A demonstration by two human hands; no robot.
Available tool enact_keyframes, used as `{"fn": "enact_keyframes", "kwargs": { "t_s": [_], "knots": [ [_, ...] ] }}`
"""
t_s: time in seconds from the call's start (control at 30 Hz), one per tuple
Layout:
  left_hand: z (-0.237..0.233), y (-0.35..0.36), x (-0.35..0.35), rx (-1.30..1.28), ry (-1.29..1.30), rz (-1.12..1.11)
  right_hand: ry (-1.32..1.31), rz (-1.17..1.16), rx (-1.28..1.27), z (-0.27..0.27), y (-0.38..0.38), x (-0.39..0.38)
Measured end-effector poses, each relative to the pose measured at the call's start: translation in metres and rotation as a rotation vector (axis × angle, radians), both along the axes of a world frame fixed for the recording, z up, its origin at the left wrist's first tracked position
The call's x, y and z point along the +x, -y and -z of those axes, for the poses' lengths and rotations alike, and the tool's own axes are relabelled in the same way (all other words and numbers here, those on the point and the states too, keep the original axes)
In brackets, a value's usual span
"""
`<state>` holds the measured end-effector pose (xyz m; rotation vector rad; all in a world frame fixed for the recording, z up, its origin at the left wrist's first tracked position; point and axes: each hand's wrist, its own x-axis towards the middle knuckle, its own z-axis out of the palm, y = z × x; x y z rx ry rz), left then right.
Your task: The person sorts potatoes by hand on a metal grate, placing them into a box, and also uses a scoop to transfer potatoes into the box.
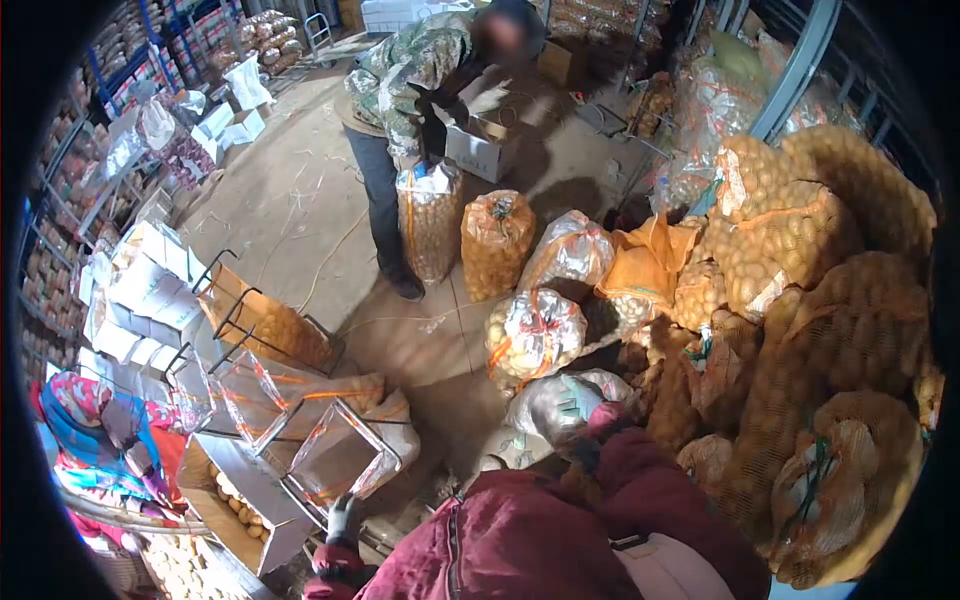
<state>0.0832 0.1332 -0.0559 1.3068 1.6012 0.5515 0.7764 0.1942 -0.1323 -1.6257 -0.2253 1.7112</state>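
Note:
My left hand [343, 522], in a grey glove, is at the lower middle beside the black metal frame [365, 428] around a clear-lined sack. Its fingers look apart, with nothing visible in them. My right hand [585, 455], in a dark glove, reaches to a silvery plastic bag [550, 408]; its fingers are too dark and blurred to make out. Just beyond that bag stands a clear bag of potatoes tied with orange strips [535, 335]. An open carton [232, 505] of potatoes lies left of my left hand.
Mesh sacks of potatoes [790, 235] are piled high on the right. Another person [410, 85] in camouflage bends over an upright potato sack [430, 220]. A person in colourful clothing [105, 440] is at the left edge, near white cartons [150, 275]. Strings lie on the floor.

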Motion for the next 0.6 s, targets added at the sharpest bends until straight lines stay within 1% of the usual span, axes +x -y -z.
{"fn": "enact_keyframes", "kwargs": {
  "t_s": [0.03,0.07,0.1,0.13,0.17,0.2,0.23,0.27,0.3,0.33,0.37,0.4,0.43,0.47,0.5,0.53,0.57,0.6],
  "knots": [
    [0.001,-0.028,0.011,0.191,-0.084,0.177,0.025,-0.035,-0.075,-0.039,-0.009,-0.002],
    [0.008,-0.054,0.029,0.312,-0.100,0.240,0.047,0.027,-0.022,-0.058,-0.013,-0.010],
    [-0.043,-0.082,0.079,-0.207,0.448,-0.196,0.068,0.088,0.033,-0.069,-0.018,-0.013],
    [-0.087,-0.112,0.122,-0.378,0.543,-0.327,0.046,0.150,-0.033,-0.062,-0.028,-0.009],
    [-0.085,-0.138,0.145,-0.393,0.498,-0.247,0.020,0.241,-0.011,-0.049,-0.030,-0.002],
    [-0.082,-0.171,0.170,-0.432,0.456,-0.169,-0.016,0.328,0.133,-0.053,-0.037,0.005],
    [-0.038,-0.209,0.185,0.258,0.370,0.402,-0.056,0.410,0.277,-0.058,-0.046,0.011],
    [0.012,-0.283,0.237,0.206,0.396,0.509,0.012,0.420,0.393,-0.060,-0.063,0.036],
    [-0.087,-0.296,0.311,0.057,0.442,0.509,0.430,0.474,0.764,-0.034,-0.083,0.096],
    [-0.201,-0.307,0.389,-0.091,0.477,0.499,0.425,0.513,0.737,-0.123,-0.080,0.106],
    [-0.275,-0.306,0.464,0.126,0.479,0.576,0.420,0.552,0.710,-0.237,-0.080,0.104],
    [-0.329,-0.283,0.505,0.148,0.995,0.766,0.479,0.325,0.856,-0.273,-0.079,0.162],
    [-0.384,-0.247,0.535,0.066,1.140,0.759,0.619,0.243,1.020,-0.299,-0.069,0.205],
    [-0.413,-0.230,0.545,-0.025,1.110,0.794,0.415,0.831,0.863,-0.379,-0.064,0.144],
    [-0.423,-0.221,0.551,-0.113,1.079,0.825,0.261,0.721,0.943,-0.343,-0.057,0.204],
    [-0.393,-0.226,0.557,-0.082,1.073,0.805,0.198,0.434,1.108,-0.338,-0.060,0.192],
    [-0.334,-0.240,0.565,-0.054,1.066,0.783,0.130,0.137,1.250,-0.334,-0.060,0.175],
    [-0.243,-0.270,0.573,-0.037,1.128,0.846,-0.010,0.067,1.120,-0.254,-0.062,0.202]
  ]
}}
